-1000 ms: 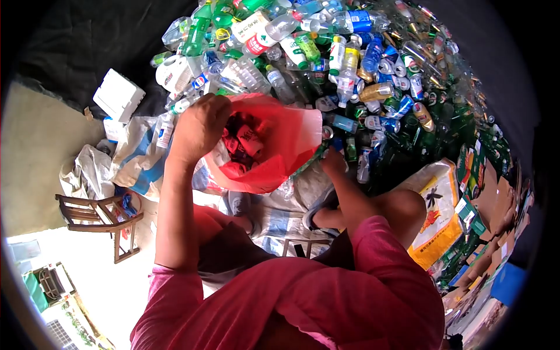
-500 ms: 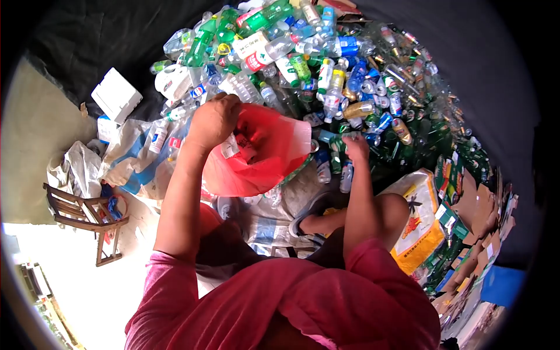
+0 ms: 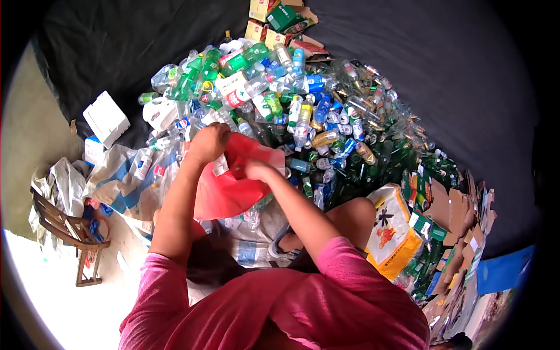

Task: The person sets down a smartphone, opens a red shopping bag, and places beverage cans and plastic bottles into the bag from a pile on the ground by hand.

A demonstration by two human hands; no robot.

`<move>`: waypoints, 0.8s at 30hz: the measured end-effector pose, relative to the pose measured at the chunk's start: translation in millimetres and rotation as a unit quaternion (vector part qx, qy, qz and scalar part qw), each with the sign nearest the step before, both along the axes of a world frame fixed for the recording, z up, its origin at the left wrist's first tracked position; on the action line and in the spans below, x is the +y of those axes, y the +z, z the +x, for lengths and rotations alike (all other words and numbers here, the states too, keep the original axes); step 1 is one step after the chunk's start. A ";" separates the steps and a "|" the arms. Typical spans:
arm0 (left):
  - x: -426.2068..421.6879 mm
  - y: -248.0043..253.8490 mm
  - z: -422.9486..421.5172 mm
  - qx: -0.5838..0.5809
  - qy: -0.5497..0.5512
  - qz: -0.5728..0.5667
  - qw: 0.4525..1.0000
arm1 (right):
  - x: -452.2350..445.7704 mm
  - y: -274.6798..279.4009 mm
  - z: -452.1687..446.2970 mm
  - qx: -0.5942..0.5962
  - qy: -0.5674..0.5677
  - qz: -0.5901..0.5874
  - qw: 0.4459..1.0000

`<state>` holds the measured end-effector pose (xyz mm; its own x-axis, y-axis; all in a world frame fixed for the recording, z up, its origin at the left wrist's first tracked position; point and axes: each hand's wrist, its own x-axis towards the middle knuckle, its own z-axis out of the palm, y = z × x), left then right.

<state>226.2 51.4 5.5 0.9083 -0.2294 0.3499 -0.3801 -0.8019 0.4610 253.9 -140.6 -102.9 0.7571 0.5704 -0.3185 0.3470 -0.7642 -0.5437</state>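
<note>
My left hand (image 3: pixel 210 142) is closed on the upper rim of a red plastic bag (image 3: pixel 220 195), holding it up in front of my knees. The bag's mouth faces up and gapes toward the right. My right hand (image 3: pixel 255 170) reaches into that mouth, and its fingers are hidden by the red plastic. Whether it holds anything there cannot be seen. Just beyond the bag lies a heap of plastic bottles (image 3: pixel 238 97) and cans (image 3: pixel 366 153).
A white foam box (image 3: pixel 106 119) and a wooden chair (image 3: pixel 64 224) stand at the left. Woven sacks (image 3: pixel 131 169) lie near them. On the right are a white-and-yellow sack (image 3: pixel 392 233), green glass bottles (image 3: pixel 385 175) and stacked cardboard (image 3: pixel 458 216). Dark sheeting (image 3: pixel 443 87) hangs behind.
My right hand has moved left from beside the bottles into the bag's mouth. My left hand still grips the rim. The view has shifted, showing more boxes at the back.
</note>
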 end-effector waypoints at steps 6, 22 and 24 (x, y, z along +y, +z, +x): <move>8.5 5.3 -4.3 -0.008 -0.023 -0.045 0.999 | 37.9 -7.6 -12.1 -0.034 0.001 0.084 0.996; 20.8 -3.5 1.0 0.006 0.102 -0.107 0.989 | 24.6 13.4 -20.4 0.180 -0.228 0.248 0.924; 22.9 -8.5 5.7 -0.001 0.115 -0.090 0.989 | -12.8 17.3 -12.9 0.102 -0.163 0.272 0.943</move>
<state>231.9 74.3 -3.0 0.9284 0.0489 0.3683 -0.1986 -0.7725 0.6032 241.0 -153.3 -85.5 0.8752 0.4389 -0.2033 -0.0121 -0.4004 -0.9163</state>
